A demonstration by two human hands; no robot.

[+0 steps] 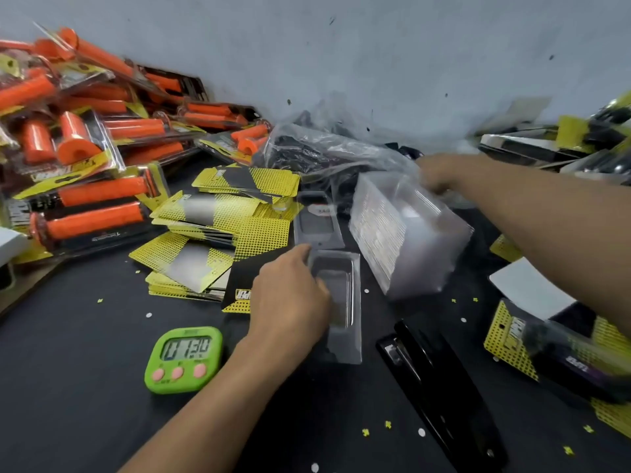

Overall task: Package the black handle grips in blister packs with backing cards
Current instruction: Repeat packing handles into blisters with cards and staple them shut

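The left hand (290, 295) is pinching a clear, rectangular blister pack (341, 312) on the matte black tabletop (85, 387). The right hand (438, 175), blurred, is hovering far right beside the crinkled bag (345, 145) of black grips (295, 155); its grasp cannot be told. Glossy yellow dotted cards (205, 230) are lying left, beneath a grey wall (341, 46).

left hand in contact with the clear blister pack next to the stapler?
Touching. The head view shows the left hand with its fingers curled over the left edge of the clear blister pack, with no gap between them.
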